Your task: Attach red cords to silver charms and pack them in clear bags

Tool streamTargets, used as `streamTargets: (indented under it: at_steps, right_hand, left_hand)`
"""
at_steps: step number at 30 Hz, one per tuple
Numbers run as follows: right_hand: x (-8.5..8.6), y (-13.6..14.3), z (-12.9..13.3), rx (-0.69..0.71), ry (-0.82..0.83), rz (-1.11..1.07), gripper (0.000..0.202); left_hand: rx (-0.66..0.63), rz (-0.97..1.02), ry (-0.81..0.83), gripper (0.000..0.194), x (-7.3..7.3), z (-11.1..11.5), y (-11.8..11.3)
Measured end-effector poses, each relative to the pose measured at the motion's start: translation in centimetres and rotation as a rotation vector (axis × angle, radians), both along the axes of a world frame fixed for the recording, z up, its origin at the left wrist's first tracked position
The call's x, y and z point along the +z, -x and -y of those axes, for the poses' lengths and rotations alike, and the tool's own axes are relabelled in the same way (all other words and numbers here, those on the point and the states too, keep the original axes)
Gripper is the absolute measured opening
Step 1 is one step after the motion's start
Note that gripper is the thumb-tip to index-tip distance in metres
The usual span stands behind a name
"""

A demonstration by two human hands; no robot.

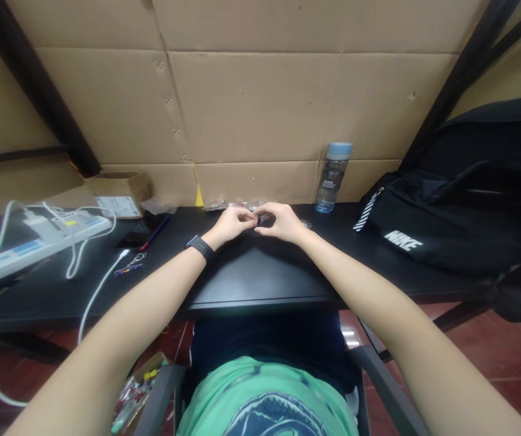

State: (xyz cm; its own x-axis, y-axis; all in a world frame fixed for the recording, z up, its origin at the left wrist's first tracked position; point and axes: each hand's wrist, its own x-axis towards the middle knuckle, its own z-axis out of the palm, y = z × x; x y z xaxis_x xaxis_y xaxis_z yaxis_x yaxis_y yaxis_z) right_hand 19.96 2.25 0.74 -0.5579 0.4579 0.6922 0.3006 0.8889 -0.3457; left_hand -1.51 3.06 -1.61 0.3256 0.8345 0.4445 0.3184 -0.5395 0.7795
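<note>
Over the far middle of the black table (260,275), my left hand (230,224) and my right hand (282,221) meet at the fingertips. Between them is a small dark piece (258,221), too small to name. The thumb and fingers of my right hand pinch it from the right. My left hand's fingers press together at its left side, where part of it is hidden. Just behind the hands lie several small clear plastic packets (228,204). A small clear item (306,223) sits by my right wrist, partly covered.
A water bottle (331,178) and a black bag (446,218) stand on the right. To the left are a white power strip (37,242) with cables, a cardboard box (121,191), a phone (135,238) and keys (132,264). A cardboard wall (260,109) closes off the back.
</note>
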Motion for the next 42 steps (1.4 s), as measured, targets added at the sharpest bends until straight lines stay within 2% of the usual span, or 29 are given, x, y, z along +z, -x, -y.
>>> streamTargets:
  at_steps: [7, 18, 26, 30, 36, 42]
  right_hand:
    - [-0.18, 0.08, -0.09, 0.012, 0.018, -0.028, 0.036]
    - [-0.26, -0.05, -0.19, -0.004, 0.045, -0.023, 0.037]
    - [-0.27, 0.02, -0.16, 0.014, 0.04, -0.016, 0.037]
    - [-0.19, -0.01, -0.05, 0.034, 0.055, -0.016, 0.038]
    - [-0.06, -0.07, -0.02, 0.03, 0.05, -0.031, 0.037]
    - [-0.13, -0.09, -0.14, 0.032, 0.044, -0.03, 0.035]
  left_hand:
    - [0.087, -0.115, -0.126, 0.022, 0.21, 0.39, 0.06]
    - [0.02, -0.162, -0.15, 0.017, 0.59, 0.64, 0.25]
    - [0.092, -0.219, -0.195, 0.014, 0.76, 0.94, 0.06]
    - [0.093, -0.185, -0.169, 0.014, 0.6, 0.78, 0.01]
    - [0.014, -0.04, -0.071, 0.016, 0.53, 0.72, -0.12]
    - [-0.003, -0.014, -0.005, 0.02, 0.52, 0.81, -0.23]
